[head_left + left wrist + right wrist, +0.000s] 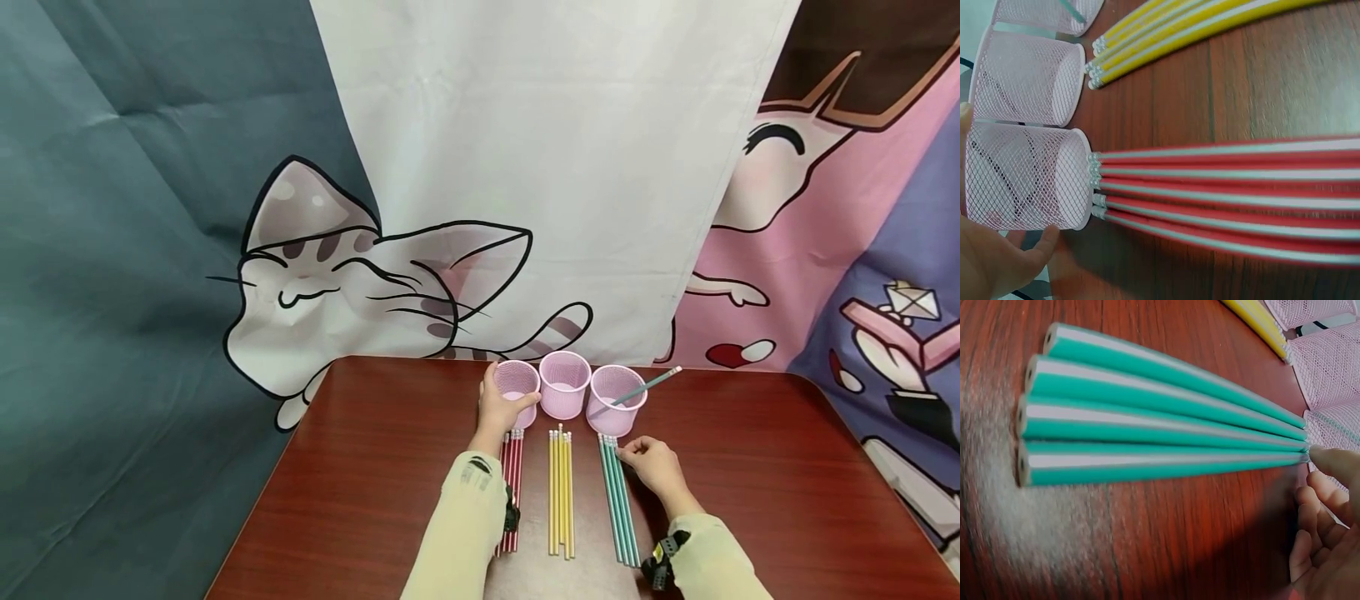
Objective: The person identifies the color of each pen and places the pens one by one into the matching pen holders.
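Three pink mesh pencil cups stand in a row. My left hand point(501, 410) grips the left cup point(1025, 178) by its sides, thumb toward me. Below it lie several red pencils point(1222, 184), eraser ends at its base. Yellow pencils point(561, 492) lie in front of the middle cup point(564, 385). The right cup point(611, 421) holds one tilted green pencil point(660, 379). In front of it, several green pencils point(1160, 419) lie side by side. My right hand point(654, 467) pinches the eraser end of the outermost green pencil on the right, its lower fingers curled.
The brown wooden table point(360, 483) ends just behind the cups, at a hanging cloth point(570, 167) with cartoon prints. A dark device point(662, 560) sits on the right wrist, close to the lower ends of the green pencils.
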### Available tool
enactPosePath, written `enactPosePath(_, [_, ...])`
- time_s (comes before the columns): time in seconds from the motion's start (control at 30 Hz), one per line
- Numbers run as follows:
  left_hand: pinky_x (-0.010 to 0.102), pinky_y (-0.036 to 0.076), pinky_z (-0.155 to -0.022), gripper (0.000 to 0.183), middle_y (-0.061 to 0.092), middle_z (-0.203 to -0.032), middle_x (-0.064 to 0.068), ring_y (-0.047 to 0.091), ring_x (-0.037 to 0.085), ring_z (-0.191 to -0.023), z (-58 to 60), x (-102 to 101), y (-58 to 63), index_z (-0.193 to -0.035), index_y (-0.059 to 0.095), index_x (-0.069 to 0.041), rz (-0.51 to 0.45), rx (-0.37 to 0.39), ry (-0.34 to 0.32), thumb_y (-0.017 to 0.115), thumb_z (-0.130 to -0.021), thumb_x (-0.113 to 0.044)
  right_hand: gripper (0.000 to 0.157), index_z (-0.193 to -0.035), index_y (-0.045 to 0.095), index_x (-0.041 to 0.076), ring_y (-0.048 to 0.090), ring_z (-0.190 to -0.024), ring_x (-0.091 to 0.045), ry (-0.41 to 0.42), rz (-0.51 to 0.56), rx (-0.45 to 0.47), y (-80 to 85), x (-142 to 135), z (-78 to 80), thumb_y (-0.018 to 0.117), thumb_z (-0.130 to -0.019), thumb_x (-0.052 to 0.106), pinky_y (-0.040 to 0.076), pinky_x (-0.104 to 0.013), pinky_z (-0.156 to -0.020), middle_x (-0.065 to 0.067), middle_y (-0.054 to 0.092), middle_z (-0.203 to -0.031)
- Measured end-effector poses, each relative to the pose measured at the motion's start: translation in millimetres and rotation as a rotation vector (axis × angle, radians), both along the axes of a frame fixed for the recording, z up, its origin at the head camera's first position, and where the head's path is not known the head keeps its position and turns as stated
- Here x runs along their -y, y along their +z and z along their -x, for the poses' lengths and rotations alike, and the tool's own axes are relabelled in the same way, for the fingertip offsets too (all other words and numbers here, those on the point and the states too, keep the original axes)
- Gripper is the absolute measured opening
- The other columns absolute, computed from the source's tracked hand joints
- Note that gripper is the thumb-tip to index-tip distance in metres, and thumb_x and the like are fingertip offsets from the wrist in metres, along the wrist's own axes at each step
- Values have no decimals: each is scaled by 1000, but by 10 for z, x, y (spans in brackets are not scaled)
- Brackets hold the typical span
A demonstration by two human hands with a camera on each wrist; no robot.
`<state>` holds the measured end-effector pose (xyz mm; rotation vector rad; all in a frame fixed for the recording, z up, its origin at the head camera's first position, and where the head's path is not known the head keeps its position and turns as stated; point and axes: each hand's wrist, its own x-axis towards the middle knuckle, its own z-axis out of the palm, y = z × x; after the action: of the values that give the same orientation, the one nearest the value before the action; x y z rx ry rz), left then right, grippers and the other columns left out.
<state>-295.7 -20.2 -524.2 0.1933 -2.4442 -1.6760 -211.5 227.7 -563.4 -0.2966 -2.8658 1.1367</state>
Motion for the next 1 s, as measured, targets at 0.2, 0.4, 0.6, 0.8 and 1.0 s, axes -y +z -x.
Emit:
enactPosePath(0.2, [43,37,-97,99,46,-131,17,47,33,-115,14,-13,-9,-138,38,-13,-37,3,22,90,-54,-21,22,-71,60,6,48,-64,-19,22,-25,11,-5,-30,11,69,-78,24,37,-31,-58,1,53,-61])
enactPosePath(0.4, [43,37,-98,99,45,-132,17,46,32,-116,3,-26,-15,-138,38,-14,-48,20,37,90,-54,-19,22,-71,60,5,48,-63,-18,30,-27,44,2,-46,28,68,-77,24,38,-30,-57,1,52,-61])
enactPosePath(0.6, [45,37,-96,99,44,-131,18,46,35,-115,-2,-36,-27,-137,38,-14,-45,-4,43,90,-53,-19,19,-68,59,6,48,-61,-17,38,-49,52,25,-28,53,69,-74,21,39,-30,-56,2,52,-58])
enactPosePath(0.8, [46,37,-96,99,44,-132,18,45,35,-116,-3,-33,-53,-138,38,-17,-45,-14,41,90,-54,-21,17,-62,57,8,51,-60,-18,70,-134,35,72,7,47,68,-67,21,44,-35,-59,1,55,-59])
enactPosePath(1.0, [47,36,-97,99,43,-133,17,44,35,-117,-4,-34,-44,-138,38,-17,-67,-2,41,90,-54,-20,19,-60,59,8,53,-61,-19,65,-147,41,94,14,40,68,-68,22,45,-37,-58,-1,57,-60])
